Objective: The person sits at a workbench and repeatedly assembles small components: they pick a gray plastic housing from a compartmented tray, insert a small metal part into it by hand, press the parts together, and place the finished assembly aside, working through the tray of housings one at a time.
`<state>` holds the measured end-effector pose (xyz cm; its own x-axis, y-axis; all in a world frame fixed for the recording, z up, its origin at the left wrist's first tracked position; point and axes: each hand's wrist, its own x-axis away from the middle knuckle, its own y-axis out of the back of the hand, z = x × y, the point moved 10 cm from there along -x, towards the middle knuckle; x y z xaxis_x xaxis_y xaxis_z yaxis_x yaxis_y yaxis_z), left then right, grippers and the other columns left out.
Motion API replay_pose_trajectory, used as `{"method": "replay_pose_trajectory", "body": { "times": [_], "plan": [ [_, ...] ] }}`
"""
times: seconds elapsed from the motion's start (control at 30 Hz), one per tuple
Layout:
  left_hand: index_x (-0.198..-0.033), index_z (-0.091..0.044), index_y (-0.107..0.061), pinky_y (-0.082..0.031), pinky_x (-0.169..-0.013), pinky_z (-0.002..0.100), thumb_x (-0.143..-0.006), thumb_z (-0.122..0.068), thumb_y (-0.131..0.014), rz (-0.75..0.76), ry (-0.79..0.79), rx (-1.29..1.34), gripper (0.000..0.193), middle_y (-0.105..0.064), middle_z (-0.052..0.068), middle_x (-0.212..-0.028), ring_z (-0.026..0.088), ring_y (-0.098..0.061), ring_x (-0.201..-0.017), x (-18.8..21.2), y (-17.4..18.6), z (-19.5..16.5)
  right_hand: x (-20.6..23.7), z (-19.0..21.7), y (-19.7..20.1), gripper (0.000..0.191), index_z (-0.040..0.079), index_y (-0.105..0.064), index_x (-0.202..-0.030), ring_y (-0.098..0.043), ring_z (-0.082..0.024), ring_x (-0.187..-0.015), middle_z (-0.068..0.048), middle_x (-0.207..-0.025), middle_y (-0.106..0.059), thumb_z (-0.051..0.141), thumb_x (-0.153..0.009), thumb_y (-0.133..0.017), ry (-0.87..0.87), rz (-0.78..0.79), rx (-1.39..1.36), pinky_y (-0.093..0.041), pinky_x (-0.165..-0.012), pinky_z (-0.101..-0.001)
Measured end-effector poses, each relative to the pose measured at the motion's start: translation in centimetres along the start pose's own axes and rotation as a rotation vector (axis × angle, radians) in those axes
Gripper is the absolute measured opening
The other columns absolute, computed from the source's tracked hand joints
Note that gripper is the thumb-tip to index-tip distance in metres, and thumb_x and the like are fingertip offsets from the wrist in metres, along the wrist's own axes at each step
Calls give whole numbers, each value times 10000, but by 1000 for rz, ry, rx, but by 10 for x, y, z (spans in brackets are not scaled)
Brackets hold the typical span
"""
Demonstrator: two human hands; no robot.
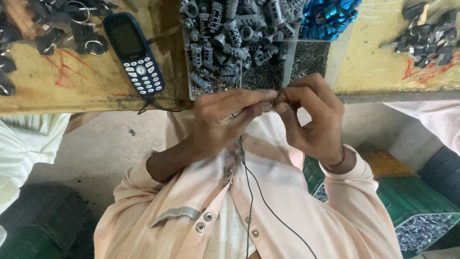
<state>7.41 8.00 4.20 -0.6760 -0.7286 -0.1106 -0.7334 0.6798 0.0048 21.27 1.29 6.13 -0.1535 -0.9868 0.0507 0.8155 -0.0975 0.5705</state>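
My left hand (225, 120) and my right hand (311, 115) meet fingertip to fingertip just below the bench edge, pinching a small dark part (276, 99) between them. What the part is stays hidden by the fingers. Directly above the hands sits a clear tray (335, 57) holding several grey ridged cylindrical parts (230, 33), blue ring-shaped parts (328, 17) and a bed of tiny metal pieces (309, 57). A thin black cable (249, 192) runs down my pale pink shirt.
A blue keypad phone (134, 52) lies on the yellowish wooden bench (72, 81). Black keys with rings (62, 24) pile at the left, more black keys (431, 33) at the right. Green crates (421, 206) with small metal parts stand on the floor. White-clothed people sit on both sides.
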Motion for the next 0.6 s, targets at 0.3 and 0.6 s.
{"method": "replay_pose_trajectory", "body": {
  "times": [0.3,0.6],
  "plan": [
    [-1056,4,-692,-634,-756,223,-970,-12,-709,51,306,310,90,-701,40,-1017,71,-737,-882,4,-7,27,1,-33,-48,162,144,-617,-1048,-653,-120,-709,-46,-939,-624,74,-920,-687,-693,196,-1063,-587,-594,-245],
    [-1024,23,-705,-589,-724,202,-932,9,-721,66,237,137,95,-698,43,-959,61,-683,-816,1,-11,31,-18,-40,22,135,110,-702,-988,-657,-276,-837,-54,-959,-599,191,-965,-807,-41,134,754,-468,-668,-417]
  ]
}}
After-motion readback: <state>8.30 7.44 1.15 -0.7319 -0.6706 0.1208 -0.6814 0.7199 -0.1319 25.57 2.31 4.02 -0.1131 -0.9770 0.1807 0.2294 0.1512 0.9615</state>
